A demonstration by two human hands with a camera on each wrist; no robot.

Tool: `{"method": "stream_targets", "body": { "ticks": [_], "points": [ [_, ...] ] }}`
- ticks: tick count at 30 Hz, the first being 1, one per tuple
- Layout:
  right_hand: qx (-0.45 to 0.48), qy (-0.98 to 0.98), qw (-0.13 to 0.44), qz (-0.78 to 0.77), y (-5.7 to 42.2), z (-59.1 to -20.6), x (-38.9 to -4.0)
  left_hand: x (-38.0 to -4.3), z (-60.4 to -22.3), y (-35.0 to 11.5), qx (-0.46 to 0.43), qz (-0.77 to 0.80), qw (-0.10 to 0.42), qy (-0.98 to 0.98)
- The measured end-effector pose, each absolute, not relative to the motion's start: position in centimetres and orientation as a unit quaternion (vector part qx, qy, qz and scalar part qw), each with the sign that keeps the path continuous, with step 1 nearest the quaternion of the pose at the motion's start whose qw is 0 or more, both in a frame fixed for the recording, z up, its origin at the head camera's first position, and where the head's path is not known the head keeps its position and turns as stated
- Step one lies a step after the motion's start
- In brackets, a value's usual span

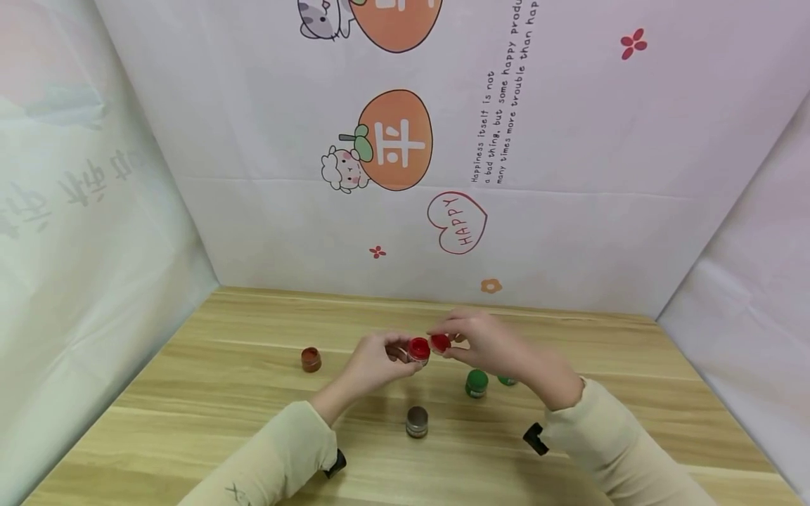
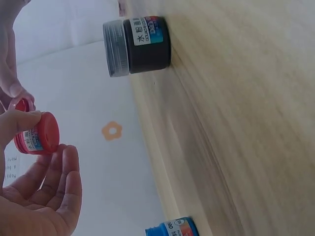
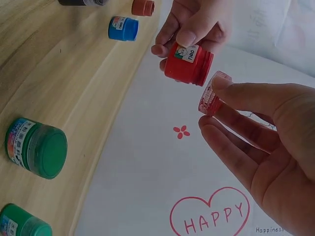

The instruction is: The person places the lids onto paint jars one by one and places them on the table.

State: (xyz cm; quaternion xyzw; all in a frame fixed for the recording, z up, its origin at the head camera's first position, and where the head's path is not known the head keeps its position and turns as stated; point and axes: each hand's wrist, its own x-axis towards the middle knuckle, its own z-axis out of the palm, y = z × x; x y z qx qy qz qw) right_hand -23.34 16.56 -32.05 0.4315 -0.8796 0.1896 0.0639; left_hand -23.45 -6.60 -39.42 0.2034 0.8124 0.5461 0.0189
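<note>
Above the middle of the table my left hand (image 1: 370, 364) grips an uncapped red paint jar (image 1: 418, 351) between thumb and fingers. Red paint shows through its mouth in the head view, and the right wrist view shows the jar tipped on its side, its label toward the camera. Right beside that mouth, my right hand (image 1: 484, 342) pinches the clear, red-stained lid (image 3: 212, 97) by its edge. A narrow gap parts lid and jar in the right wrist view. The nearest standing jar to the right hand is a green paint jar (image 1: 477, 383).
A second green jar (image 3: 24, 221) stands by the first, partly behind the right wrist in the head view. A dark-coloured jar (image 1: 417, 422) is nearer me. At left is an open brown jar (image 1: 311, 360); a blue jar (image 3: 123, 28) stands open too. Printed white sheeting (image 1: 285, 232) backs the table.
</note>
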Motion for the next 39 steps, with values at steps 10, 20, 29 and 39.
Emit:
{"method": "stream_targets", "body": {
  "ticks": [10,20,29,39],
  "points": [
    [0.467,-0.857,0.050,0.214,15.8,-32.7,-23.4,-22.9,-39.3,-6.1,0.221,0.530,0.034,0.818],
    [0.482,-0.848,0.032,0.218,15.8,-33.0,-23.4,-22.7,-39.5,-6.0,0.234,0.517,0.042,0.822],
    [0.469,-0.853,-0.004,0.230,15.9,-32.6,-23.4,-22.5,-39.3,-5.7,0.239,0.516,0.041,0.821],
    [0.426,-0.879,0.000,0.214,15.7,-32.6,-23.2,-22.2,-39.2,-5.2,0.256,0.505,0.024,0.824]
  ]
}}
